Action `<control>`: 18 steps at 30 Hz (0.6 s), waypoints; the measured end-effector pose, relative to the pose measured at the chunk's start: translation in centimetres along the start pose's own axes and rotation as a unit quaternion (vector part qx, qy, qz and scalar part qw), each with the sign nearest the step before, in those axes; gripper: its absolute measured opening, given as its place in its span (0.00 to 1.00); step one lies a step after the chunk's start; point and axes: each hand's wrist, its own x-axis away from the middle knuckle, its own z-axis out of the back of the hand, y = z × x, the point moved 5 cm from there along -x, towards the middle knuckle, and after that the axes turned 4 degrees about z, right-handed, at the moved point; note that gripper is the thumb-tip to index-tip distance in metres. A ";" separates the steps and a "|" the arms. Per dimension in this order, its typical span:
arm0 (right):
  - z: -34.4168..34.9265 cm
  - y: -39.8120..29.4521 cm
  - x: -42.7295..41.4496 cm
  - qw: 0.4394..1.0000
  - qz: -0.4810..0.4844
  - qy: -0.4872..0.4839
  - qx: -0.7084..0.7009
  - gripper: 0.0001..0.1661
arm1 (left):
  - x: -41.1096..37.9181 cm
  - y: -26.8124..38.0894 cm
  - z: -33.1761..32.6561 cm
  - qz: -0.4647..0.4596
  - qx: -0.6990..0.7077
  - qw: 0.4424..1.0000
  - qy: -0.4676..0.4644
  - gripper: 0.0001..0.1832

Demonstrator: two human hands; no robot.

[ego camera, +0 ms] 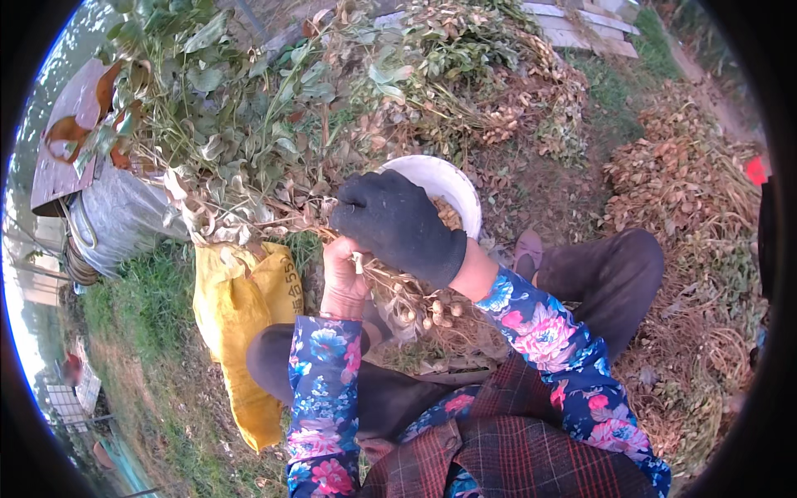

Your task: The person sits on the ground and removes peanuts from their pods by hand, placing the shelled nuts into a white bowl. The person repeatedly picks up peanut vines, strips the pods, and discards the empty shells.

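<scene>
My bare left hand (344, 274) grips a bunch of dried peanut plants (280, 215) by the stems, its fingers partly hidden. Against it, my right hand (398, 224) in a dark knit glove is closed over the same stems. Leafy tops spread out to the left of both hands. Below the gloved hand hang roots with several peanut pods (438, 314). Partly behind the right hand stands a white bucket (464, 187) with peanuts (447, 215) in it.
A yellow woven sack (240, 348) lies beside my left knee. Piles of peanut plants lie ahead (473, 68) and at the right (691, 187). A grey covered object (131, 211) stands at the far left. White boards (579, 28) lie at the top.
</scene>
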 end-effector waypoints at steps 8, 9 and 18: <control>2.4 -1.3 5.3 0.975 -0.170 0.018 -0.140 0.11 | -1.3 3.9 -2.2 -0.119 0.054 0.986 -0.108 0.07; 1.5 -1.9 6.2 0.976 -0.184 -0.005 -0.117 0.12 | -1.2 4.1 -1.9 -0.141 0.062 0.986 -0.070 0.07; -1.3 -3.0 7.6 0.977 -0.169 -0.077 0.101 0.14 | -0.6 4.5 -0.8 -0.211 0.076 0.970 0.098 0.02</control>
